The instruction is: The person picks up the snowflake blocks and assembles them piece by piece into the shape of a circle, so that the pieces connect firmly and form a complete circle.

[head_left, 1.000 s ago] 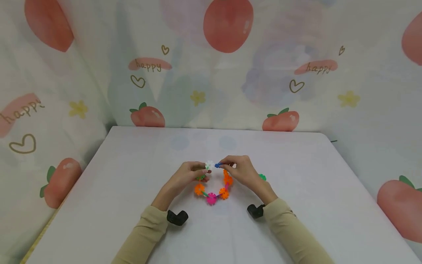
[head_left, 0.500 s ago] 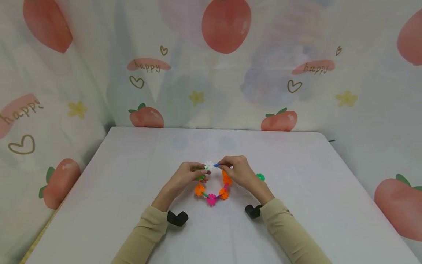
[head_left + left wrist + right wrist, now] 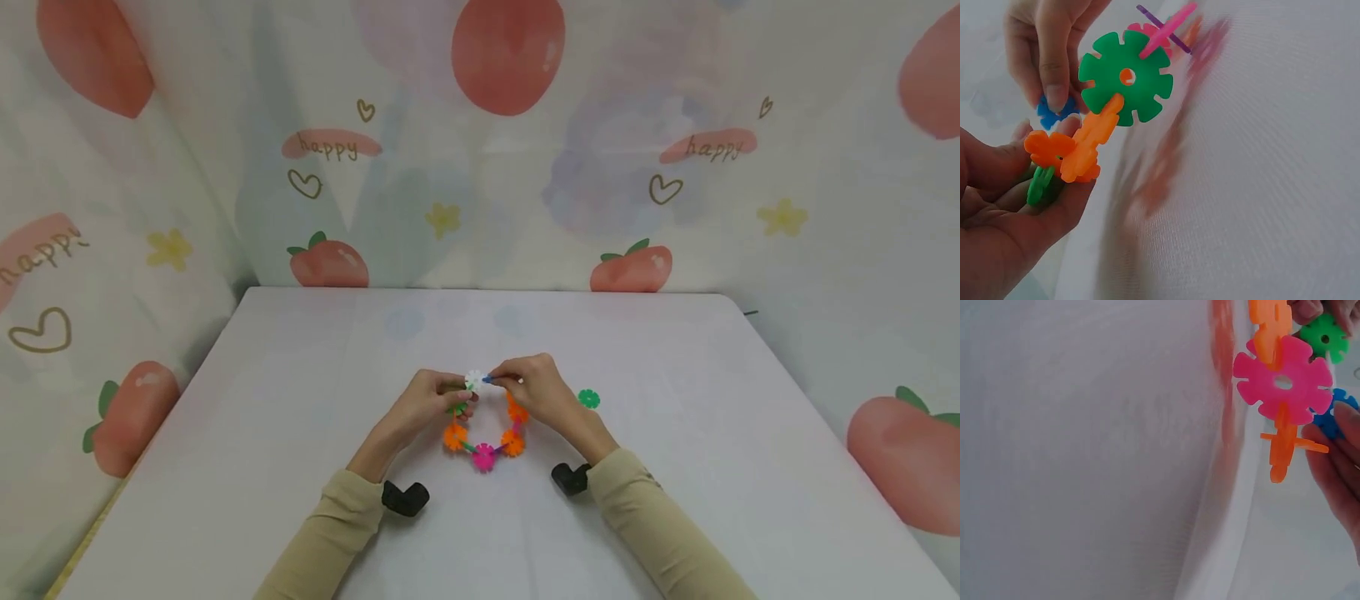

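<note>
A curved chain of plastic snowflake discs (image 3: 484, 455), orange, pink and green, hangs between my hands just above the white table (image 3: 300, 433). My left hand (image 3: 463, 392) grips the chain's left end, where a white disc (image 3: 474, 381) sits on top. My right hand (image 3: 498, 378) pinches a small blue disc (image 3: 489, 379) against the white one. In the left wrist view a large green disc (image 3: 1125, 78) and orange discs (image 3: 1069, 150) lie across my left hand's fingers (image 3: 1004, 219), with the blue disc (image 3: 1054, 112) behind. The right wrist view shows a pink disc (image 3: 1284, 381) above an orange one (image 3: 1282, 447).
A loose green disc (image 3: 588, 398) lies on the table just right of my right hand. Printed cloth with strawberries (image 3: 330, 262) walls in the table at the back and both sides. Black wrist mounts (image 3: 405, 497) sit under my sleeves.
My right hand has brought the blue disc slightly closer to the white disc. Both hands and the chain have otherwise stayed in place.
</note>
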Tool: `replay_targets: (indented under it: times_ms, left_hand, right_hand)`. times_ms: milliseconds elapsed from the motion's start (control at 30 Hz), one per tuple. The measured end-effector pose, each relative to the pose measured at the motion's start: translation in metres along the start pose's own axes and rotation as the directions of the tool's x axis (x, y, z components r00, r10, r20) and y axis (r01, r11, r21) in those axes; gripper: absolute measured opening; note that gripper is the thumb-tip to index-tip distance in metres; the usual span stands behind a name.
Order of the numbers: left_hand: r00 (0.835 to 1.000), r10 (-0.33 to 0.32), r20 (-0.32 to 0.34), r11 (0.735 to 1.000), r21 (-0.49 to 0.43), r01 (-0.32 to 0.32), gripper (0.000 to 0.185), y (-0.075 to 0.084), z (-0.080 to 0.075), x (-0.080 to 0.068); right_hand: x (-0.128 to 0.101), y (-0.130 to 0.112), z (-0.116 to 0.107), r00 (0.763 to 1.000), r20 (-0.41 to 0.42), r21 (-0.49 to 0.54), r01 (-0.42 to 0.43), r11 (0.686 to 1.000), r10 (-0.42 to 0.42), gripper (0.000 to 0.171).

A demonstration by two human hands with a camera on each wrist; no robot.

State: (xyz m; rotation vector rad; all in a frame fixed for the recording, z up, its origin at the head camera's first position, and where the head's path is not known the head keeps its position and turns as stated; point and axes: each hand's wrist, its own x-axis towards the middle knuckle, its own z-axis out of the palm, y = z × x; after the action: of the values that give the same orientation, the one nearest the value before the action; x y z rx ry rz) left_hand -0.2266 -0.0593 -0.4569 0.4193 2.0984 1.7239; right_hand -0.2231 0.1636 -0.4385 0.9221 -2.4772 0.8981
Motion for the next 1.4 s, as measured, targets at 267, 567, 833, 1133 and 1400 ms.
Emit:
replay_targets:
  times_ms: [267,567,833,1133,1400]
  left_hand:
    - [0.998,0.01,0.061,1.0,0.011,-0.01,0.032,0.004,0.002,-0.001]
    - [0.996,0.011,0.09,0.999,0.034,-0.015,0.033,0.013,-0.003,-0.003]
    - [0.997,-0.053,0.058,0.997,0.059,0.05,0.041,0.018,-0.01,-0.004]
    - [0.997,-0.076,0.022,0.997,0.034,0.075,0.048,0.018,-0.021,-0.006]
    - [0.995,-0.095,0.022,0.995,0.03,0.095,0.049,0.013,-0.024,-0.008]
  right_hand:
    - [-0.007,-0.003,-0.005,0.999,-0.026,0.038,-0.039,0.999,0.04,0.005]
    - [-0.003,-0.01,-0.014,0.988,0.06,0.083,-0.147,0.986,0.142,0.012]
    - [-0.015,0.006,-0.079,0.911,0.181,-0.026,-0.372,0.928,0.37,0.023]
    - [-0.031,0.051,-0.122,0.803,0.33,-0.033,-0.515,0.857,0.496,0.023]
    - [-0.045,0.081,-0.123,0.738,0.42,0.054,-0.601,0.797,0.528,0.027]
